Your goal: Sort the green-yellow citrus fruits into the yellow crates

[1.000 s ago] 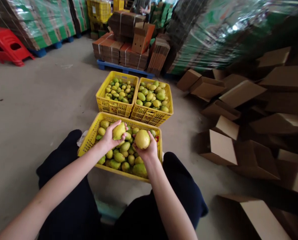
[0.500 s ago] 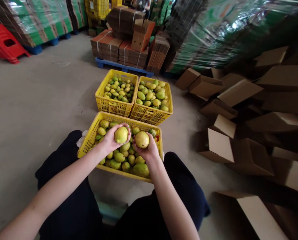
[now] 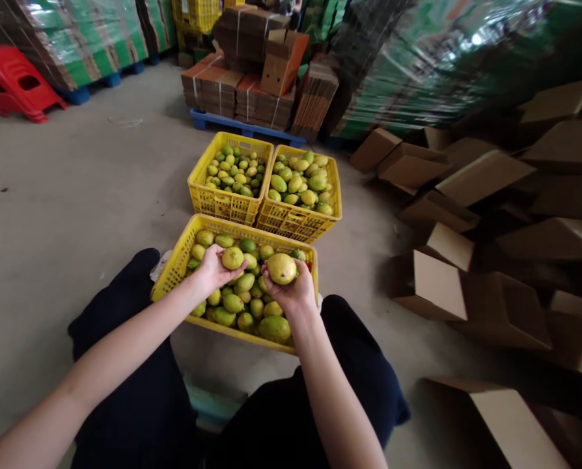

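My left hand point(image 3: 211, 271) is palm up over the near yellow crate point(image 3: 174, 273), its fingers loosely curled under a yellow-green lemon point(image 3: 232, 258). Beside it, my right hand point(image 3: 293, 294) holds a larger, paler yellow lemon point(image 3: 281, 268), cupped in the fingers with its tip towards me. Below both hands the crate is filled with lemons, some yellow and some green; a big green-yellow lemon point(image 3: 274, 329) lies at its near right corner. The hands and forearms hide part of the fruit.
Two more yellow crates of lemons, left point(image 3: 225, 205) and right point(image 3: 301, 221), stand just beyond. Open cardboard boxes point(image 3: 437, 283) cover the floor at right. Flattened cartons point(image 3: 213, 91) sit on a blue pallet point(image 3: 247, 127). A red stool point(image 3: 15, 81) stands far left.
The left hand has lowered slightly towards the crate with its lemon, its fingers looser. In the right hand the lemon has turned, showing more of its length.
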### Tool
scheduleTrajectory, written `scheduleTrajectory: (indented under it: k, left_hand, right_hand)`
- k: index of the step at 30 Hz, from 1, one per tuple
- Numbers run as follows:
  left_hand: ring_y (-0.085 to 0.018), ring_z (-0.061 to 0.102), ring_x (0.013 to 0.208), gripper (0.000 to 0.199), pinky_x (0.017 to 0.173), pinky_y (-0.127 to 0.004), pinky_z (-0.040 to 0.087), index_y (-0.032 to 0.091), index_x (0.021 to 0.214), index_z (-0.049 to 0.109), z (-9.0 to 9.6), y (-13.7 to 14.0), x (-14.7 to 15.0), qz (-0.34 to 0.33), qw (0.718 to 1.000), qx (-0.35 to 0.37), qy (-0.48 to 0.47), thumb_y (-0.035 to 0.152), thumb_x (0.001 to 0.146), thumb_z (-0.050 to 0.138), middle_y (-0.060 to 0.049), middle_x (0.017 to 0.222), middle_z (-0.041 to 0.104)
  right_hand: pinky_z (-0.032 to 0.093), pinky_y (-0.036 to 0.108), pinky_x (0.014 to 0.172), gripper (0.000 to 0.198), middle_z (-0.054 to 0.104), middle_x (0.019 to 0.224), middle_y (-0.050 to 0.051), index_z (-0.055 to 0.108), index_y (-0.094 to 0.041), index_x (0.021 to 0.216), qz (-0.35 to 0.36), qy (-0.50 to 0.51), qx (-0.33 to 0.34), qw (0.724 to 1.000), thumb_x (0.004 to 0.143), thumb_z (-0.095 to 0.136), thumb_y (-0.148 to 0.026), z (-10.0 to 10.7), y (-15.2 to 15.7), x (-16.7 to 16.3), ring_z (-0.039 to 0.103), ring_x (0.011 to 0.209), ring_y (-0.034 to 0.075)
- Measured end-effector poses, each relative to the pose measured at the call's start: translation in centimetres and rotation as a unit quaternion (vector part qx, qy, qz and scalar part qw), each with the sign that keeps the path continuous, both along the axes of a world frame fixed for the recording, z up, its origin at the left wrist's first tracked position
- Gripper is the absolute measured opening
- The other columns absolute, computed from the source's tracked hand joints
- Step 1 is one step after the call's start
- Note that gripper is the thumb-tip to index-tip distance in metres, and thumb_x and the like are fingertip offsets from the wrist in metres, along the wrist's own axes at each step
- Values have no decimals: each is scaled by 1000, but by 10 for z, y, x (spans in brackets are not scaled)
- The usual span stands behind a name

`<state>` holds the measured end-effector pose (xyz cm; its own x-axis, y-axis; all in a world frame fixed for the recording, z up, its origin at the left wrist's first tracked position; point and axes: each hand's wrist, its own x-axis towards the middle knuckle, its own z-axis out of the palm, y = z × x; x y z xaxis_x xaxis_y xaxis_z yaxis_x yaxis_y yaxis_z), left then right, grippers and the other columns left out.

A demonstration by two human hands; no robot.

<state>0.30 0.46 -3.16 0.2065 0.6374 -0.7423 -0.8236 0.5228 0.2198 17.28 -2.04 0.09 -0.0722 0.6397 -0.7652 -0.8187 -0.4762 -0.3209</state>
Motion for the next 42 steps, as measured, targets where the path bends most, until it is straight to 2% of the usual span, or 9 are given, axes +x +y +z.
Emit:
scheduleTrajectory:
  k: [5, 11, 15, 19, 23, 27, 32, 37, 42]
  left_hand:
    - [-17, 66, 62, 29, 48, -23, 56, 14, 118, 59, 19, -1, 5, -29, 999, -34, 19, 24, 98, 39, -10, 83, 66]
    - [-10, 51, 43, 33, 34, -16, 40, 12, 111, 62, 22, -2, 3, -76, 997, -19, 24, 32, 100, 38, -7, 72, 62]
    - [-12, 49, 43, 31, 34, -17, 34, 12, 107, 62, 25, -4, 6, -102, 993, 51, 41, 32, 99, 39, -8, 71, 63]
    - [-14, 61, 56, 23, 45, -20, 46, 18, 111, 65, 33, -6, 5, -122, 973, 160, 117, 15, 91, 54, -4, 80, 66]
    - [-13, 70, 84, 52, 73, -17, 55, 24, 118, 68, 42, -7, -2, -55, 935, 285, 204, -4, 73, 74, -2, 104, 71]
    - [-18, 71, 104, 60, 88, -19, 56, 23, 114, 70, 48, -11, -7, -49, 934, 296, 195, -10, 65, 77, -5, 119, 70]
    - [-24, 63, 127, 60, 100, -24, 55, 23, 111, 74, 47, -15, -9, -63, 911, 357, 198, -12, 63, 74, -9, 120, 70]
    - [-22, 65, 118, 59, 100, -22, 52, 20, 102, 77, 48, -13, -12, -116, 845, 445, 273, -14, 54, 79, -8, 121, 69]
    - [-21, 65, 113, 54, 99, -23, 49, 17, 94, 76, 54, -17, -9, -120, 849, 440, 266, -16, 52, 80, -9, 111, 71]
  right_hand:
    - [61, 30, 54, 23, 67, 73, 6, 60, -20, 102, -13, -5, 4, 1000, 85, 52, -34, 13, -2, -2, 67, 68, 21]
    - [60, 27, 52, 20, 66, 69, 5, 60, -18, 100, 8, -4, 10, 1000, 88, 55, -33, 15, -4, -4, 66, 64, 19]
    - [59, 29, 51, 19, 68, 71, 5, 60, -18, 99, 52, 6, 18, 998, 91, 54, -33, 10, -4, -7, 66, 62, 20]
    - [59, 31, 54, 17, 69, 71, 4, 61, -17, 95, 103, -37, 19, 994, 96, 48, -28, 14, -5, -12, 65, 62, 18]
    - [59, 30, 60, 6, 66, 67, -2, 59, -21, 89, 82, -122, 58, 987, 93, 55, -22, 14, -7, -17, 62, 61, 15]
    - [57, 24, 63, 24, 71, 82, -7, 63, -27, 93, 28, -227, 184, 956, 75, 75, -17, 10, -12, -17, 67, 73, 13]
    - [55, 23, 77, 50, 73, 94, -8, 73, -30, 95, 54, -323, 307, 893, 55, 83, -2, 16, -16, -8, 66, 90, 14]
    - [51, 28, 88, 55, 72, 97, -6, 70, -27, 93, 7, -432, 369, 823, 48, 86, 2, 23, -17, 1, 64, 95, 16]
    - [50, 34, 99, 51, 72, 103, -2, 68, -27, 96, 19, -461, 411, 787, 53, 86, -4, 23, -19, 6, 64, 101, 19]
